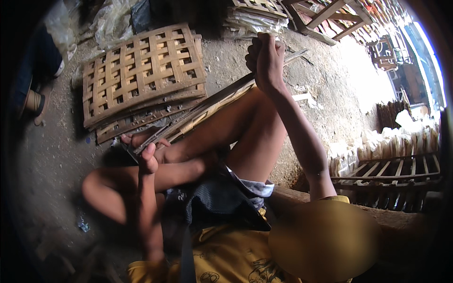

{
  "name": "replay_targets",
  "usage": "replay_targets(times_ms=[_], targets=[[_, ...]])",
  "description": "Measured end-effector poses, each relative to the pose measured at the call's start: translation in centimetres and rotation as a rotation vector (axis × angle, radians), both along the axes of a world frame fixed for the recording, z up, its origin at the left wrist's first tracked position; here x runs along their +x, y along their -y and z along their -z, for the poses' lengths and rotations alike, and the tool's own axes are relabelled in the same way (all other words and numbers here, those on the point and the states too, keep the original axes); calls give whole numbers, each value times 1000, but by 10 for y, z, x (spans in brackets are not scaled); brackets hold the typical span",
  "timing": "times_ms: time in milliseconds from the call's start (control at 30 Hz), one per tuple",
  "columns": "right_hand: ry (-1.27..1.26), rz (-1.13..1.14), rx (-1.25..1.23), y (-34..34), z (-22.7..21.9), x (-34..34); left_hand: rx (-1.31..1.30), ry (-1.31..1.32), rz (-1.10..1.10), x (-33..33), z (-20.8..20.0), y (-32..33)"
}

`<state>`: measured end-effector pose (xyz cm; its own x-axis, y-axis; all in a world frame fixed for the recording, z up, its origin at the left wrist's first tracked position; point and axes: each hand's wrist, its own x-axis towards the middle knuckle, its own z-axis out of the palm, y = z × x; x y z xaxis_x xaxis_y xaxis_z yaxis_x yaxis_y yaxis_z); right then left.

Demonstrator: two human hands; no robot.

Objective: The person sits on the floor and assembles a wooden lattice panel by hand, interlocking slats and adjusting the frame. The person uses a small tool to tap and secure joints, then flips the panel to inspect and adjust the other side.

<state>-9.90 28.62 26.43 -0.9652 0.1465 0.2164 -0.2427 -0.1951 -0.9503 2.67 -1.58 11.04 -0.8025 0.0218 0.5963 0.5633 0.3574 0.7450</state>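
A long bundle of thin split bamboo strips (pixel 188 119) slants across my bent legs, its near-left end by my foot and its far end at the upper right. At the lower-left end, my left hand (pixel 149 161) closes around the strips, thumb up. A dark, thin edge shows beside that hand, too unclear to name. My right hand (pixel 266 61) is a tight fist at the far end. The strips pass behind this fist and come out on its right side; what lies inside the fingers is hidden.
Woven bamboo lattice panels (pixel 141 70) lie stacked on the floor at the left. Beyond them are plastic sheets (pixel 111 21). A person's leg and sandalled foot (pixel 35 101) are at the far left. Wooden frames (pixel 330 19) stand at upper right, a slatted rack (pixel 387 172) at right.
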Motion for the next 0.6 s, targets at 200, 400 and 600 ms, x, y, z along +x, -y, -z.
replay_targets(times_ms=[200, 400, 600], targets=[[-199, 158, -298, -40, -38, 7, 9, 147, 7, 1, 11, 11], [-117, 111, -384, -35, -17, 21, 45, 153, 0, 6, 6, 11], [-93, 71, -379, -20, -8, 20, 149, 146, -19, 1, 9, 1]])
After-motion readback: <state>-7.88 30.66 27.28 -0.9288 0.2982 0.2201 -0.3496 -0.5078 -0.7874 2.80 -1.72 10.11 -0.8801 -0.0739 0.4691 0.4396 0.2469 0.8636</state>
